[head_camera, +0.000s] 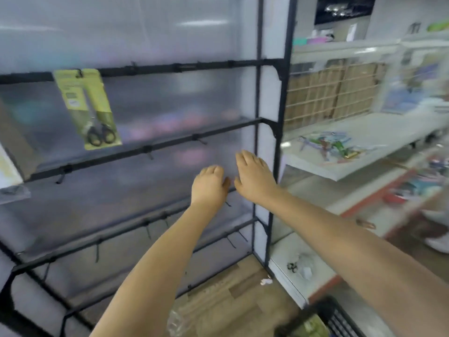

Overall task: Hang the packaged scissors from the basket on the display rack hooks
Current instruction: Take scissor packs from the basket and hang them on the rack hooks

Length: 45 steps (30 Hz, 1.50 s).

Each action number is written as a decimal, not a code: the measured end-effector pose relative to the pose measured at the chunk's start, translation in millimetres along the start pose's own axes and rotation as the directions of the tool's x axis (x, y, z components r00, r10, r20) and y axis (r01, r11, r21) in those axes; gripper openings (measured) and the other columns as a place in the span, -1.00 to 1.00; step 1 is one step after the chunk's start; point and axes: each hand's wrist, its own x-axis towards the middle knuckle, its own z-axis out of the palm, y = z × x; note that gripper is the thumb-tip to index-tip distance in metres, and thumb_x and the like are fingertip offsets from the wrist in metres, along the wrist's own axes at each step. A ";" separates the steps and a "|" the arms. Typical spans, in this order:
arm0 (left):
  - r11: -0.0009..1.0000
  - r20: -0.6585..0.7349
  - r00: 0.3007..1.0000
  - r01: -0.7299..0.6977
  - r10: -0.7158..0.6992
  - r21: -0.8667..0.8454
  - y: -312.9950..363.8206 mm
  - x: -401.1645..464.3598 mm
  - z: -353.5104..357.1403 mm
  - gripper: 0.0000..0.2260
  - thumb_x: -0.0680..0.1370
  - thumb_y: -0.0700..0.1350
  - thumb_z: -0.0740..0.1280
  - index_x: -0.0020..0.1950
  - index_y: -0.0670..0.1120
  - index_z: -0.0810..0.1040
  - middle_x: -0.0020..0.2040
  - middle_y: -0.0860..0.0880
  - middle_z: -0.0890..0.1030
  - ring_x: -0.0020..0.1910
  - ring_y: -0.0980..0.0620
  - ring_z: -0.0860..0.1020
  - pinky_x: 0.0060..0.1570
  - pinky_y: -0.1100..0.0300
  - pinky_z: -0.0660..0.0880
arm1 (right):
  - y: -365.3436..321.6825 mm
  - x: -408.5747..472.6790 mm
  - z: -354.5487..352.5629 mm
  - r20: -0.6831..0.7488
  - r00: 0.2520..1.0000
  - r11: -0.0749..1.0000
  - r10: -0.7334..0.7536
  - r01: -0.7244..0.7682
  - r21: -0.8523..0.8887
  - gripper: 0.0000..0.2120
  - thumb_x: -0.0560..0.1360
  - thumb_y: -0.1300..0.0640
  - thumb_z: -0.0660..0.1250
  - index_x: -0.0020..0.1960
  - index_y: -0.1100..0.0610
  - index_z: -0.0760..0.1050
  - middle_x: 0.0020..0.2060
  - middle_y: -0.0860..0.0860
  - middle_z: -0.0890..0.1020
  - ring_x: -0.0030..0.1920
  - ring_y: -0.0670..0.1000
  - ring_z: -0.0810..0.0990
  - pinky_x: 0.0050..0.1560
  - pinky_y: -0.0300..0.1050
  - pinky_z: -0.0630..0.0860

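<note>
Head view, blurred by motion. Black display rack (145, 152) with translucent back panel and several horizontal bars carrying small hooks. Two yellow-green packaged scissors (87, 105) hang side by side from the upper bar at left, black handles at the bottom of the cards.

Both arms reach forward toward the rack's right side. Left hand (210, 184) has fingers curled under; whether it holds anything cannot be told. Right hand (254, 176) just beside it, fingers extended toward the panel, holding nothing visible.

Basket (337, 319), dark, at bottom right edge, a yellow-green pack inside. White shelf (340, 152) at right carries colourful items. Wood-pattern floor (230, 295) below.
</note>
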 end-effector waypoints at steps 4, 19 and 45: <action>0.994 0.177 0.982 -0.056 0.071 -0.091 87.6 -20.4 54.1 -0.74 0.60 -0.09 0.16 0.16 -0.24 0.47 0.17 -0.18 0.52 0.18 -0.16 0.43 0.05 0.07 0.34 | 84.0 -79.6 19.8 0.040 0.982 0.983 0.183 -0.185 0.025 -0.40 0.55 0.11 0.19 0.50 0.25 0.06 0.47 0.16 0.18 0.47 0.11 0.15 0.44 0.04 0.13; 0.834 0.612 0.567 -0.346 0.551 -0.431 321.2 -207.7 223.6 -0.80 0.61 -0.03 0.17 0.02 -0.16 0.45 0.02 -0.12 0.52 0.07 -0.11 0.48 -0.01 0.07 0.38 | 265.0 -417.2 81.1 0.200 0.524 0.533 0.828 -0.846 0.006 -0.51 0.55 0.16 0.17 0.44 0.27 0.19 0.39 0.18 0.32 0.41 0.14 0.27 0.38 -0.03 0.24; 0.875 0.941 0.088 -0.404 0.326 -0.265 212.8 -435.1 593.7 -0.76 0.61 -0.01 0.19 0.17 -0.14 0.44 0.10 -0.07 0.49 0.11 -0.04 0.46 0.01 0.13 0.41 | 237.3 -609.7 507.7 0.597 -0.042 -0.127 0.801 -0.987 0.102 -0.53 0.57 0.20 0.11 0.47 0.25 0.16 0.42 0.11 0.26 0.41 0.05 0.26 0.37 -0.14 0.26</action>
